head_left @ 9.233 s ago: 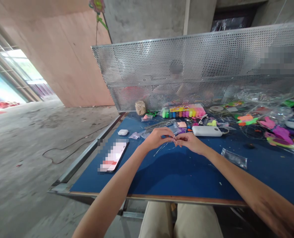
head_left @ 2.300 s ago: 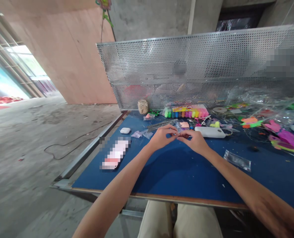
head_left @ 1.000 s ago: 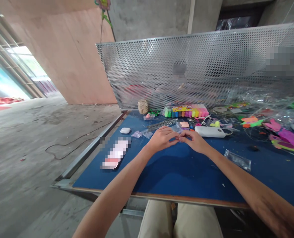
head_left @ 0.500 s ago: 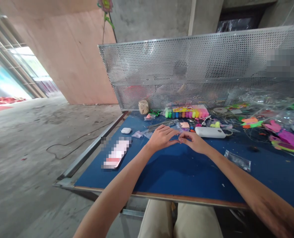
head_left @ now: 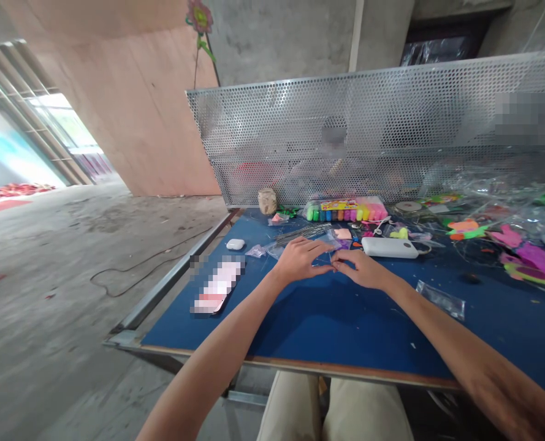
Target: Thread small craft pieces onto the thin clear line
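Observation:
My left hand (head_left: 300,258) is held over the blue table, its fingers stretched out to the right and its thumb apart below them. Fingertip to fingertip with it, my right hand (head_left: 358,268) has thumb and fingers pinched together. Whatever is in that pinch is too small to make out; a faint thin line shows near the fingertips. Just behind the hands lie a bundle of thin metal wires (head_left: 300,233), a clear bag with a peach-coloured piece (head_left: 343,234), and a white power bank (head_left: 389,247) with a cable.
On the blue table (head_left: 318,331) lie a phone (head_left: 219,285), a white earbud case (head_left: 235,244) and a clear plastic packet (head_left: 440,299). Behind are a twine roll (head_left: 267,201), a pack of coloured clay (head_left: 346,209) and a perforated metal panel (head_left: 272,135). Colourful foam pieces (head_left: 529,254) clutter the right.
The view has shifted slightly. My hands stay at nearly the same spot, with the right fingers moved a little against the left fingertips.

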Tool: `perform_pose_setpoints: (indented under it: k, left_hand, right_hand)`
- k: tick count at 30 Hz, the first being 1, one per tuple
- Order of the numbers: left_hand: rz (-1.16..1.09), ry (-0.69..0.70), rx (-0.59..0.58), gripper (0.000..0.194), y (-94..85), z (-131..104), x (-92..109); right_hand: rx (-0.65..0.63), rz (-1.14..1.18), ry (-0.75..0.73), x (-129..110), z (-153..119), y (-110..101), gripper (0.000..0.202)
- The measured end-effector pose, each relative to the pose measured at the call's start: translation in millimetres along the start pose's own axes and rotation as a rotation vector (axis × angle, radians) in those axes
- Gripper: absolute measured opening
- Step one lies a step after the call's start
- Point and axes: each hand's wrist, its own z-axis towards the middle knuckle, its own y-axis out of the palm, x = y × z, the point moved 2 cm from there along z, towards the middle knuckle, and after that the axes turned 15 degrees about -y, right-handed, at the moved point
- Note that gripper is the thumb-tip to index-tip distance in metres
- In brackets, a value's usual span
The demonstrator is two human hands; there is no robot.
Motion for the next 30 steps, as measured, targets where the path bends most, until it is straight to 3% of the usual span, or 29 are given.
perform_pose_setpoints:
  k: [5,9,12,18,22,27,30]
  left_hand:
    - [-0.019,-0.017,-0.021,0.048,2.0,-1.3,-2.0]
    - [-0.110,-0.144,0.033,0.058,-2.6,0.8,-4.0]
    - [-0.086,-0.132,0.057,0.044,-7.7,3.2,-3.0]
    - [-0.277,-0.140,-0.086,0.026,-5.9,5.8,0.2]
    - [-0.319,-0.144,-0.145,0.023,-1.9,4.3,1.0]
    - [-0.131,-0.132,-0.054,0.043,-3.1,3.3,-2.2]
    - [0.009,-0.057,0.051,0.046,-5.2,2.0,-1.9]
  right_hand:
    - [0.011,0.043,0.021,2.7,-0.6,0.8,0.025]
    - [0.141,0.217,0.063,7.7,-0.5,1.6,0.028]
    - [0.183,0.317,0.076,10.2,0.2,2.7,0.029]
    - [0.231,0.408,0.095,9.2,0.5,6.3,0.032]
    - [0.219,0.429,0.091,6.2,0.9,6.3,0.033]
    - [0.139,0.342,0.098,6.0,0.7,3.7,0.034]
    - [0.191,0.312,0.142,10.3,0.0,4.1,0.032]
